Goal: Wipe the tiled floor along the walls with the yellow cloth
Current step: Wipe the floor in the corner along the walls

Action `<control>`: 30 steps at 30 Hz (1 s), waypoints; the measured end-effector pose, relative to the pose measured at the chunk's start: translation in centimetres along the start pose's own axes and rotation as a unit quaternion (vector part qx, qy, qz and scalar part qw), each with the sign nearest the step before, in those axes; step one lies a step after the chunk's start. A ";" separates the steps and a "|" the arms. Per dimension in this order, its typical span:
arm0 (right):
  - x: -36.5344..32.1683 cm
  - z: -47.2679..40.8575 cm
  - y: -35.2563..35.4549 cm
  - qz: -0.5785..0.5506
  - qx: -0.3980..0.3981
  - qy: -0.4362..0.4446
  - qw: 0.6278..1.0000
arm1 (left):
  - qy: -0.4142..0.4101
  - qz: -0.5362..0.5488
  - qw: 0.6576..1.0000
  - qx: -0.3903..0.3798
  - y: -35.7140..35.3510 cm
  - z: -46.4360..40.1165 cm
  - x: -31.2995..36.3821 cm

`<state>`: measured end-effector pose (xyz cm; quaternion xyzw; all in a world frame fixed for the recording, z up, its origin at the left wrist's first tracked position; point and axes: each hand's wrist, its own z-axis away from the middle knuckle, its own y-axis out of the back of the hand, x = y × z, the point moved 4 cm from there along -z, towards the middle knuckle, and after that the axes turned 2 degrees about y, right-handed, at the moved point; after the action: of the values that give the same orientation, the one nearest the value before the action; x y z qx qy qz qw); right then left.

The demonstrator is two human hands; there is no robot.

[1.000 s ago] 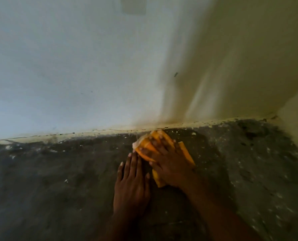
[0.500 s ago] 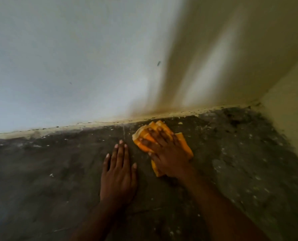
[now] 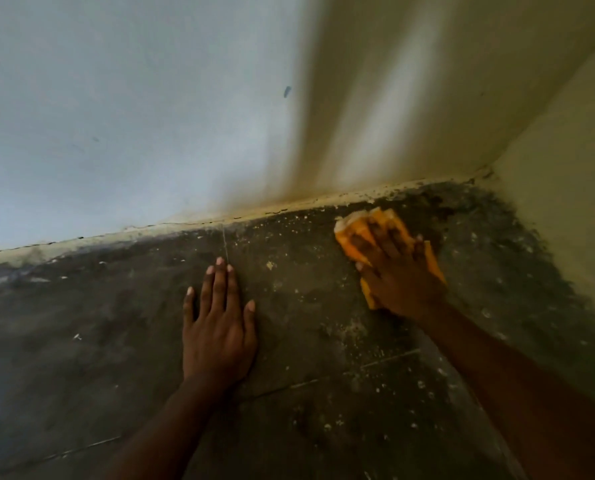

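Observation:
The yellow cloth (image 3: pixel 353 232) lies bunched on the dark tiled floor (image 3: pixel 306 306), close to the foot of the far wall. My right hand (image 3: pixel 396 271) presses flat on top of it with spread, straight fingers, hiding most of the cloth. My left hand (image 3: pixel 218 320) rests palm down on the bare floor to the left, fingers straight, holding nothing. It lies well apart from the cloth.
The far wall (image 3: pixel 150 116) meets the floor along a pale, chipped skirting line (image 3: pixel 185 225). A second wall (image 3: pixel 566 220) closes the corner on the right. White specks and grit dot the floor, thickest near the corner. Grout lines cross the tiles.
My right hand has slid the cloth to the right along the wall, toward the corner. The hands were side by side and now stand apart. The view has shifted right.

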<state>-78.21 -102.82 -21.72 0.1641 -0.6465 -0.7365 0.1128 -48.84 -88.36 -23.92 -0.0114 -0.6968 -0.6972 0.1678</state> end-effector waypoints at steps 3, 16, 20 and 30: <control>3.1 2.4 -0.3 0.015 0.013 0.029 0.999 | -0.004 0.009 1.000 0.000 -0.1 0.0 0.0; 4.3 8.0 -2.2 -0.026 0.084 -0.134 0.987 | 0.005 -0.005 1.000 -0.009 0.2 0.0 -0.1; 5.2 4.2 -1.0 -0.125 0.107 -0.305 0.938 | -0.008 -0.004 1.000 -0.004 -0.3 -0.1 -0.2; 6.2 16.0 -2.4 -0.069 0.063 -0.234 0.968 | -0.142 0.053 0.988 0.016 0.8 0.8 0.6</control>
<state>-90.01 -90.14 -22.92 0.0383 -0.6871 -0.7182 -0.1028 -49.37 -87.71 -22.95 -0.1446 -0.7232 -0.6673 0.1036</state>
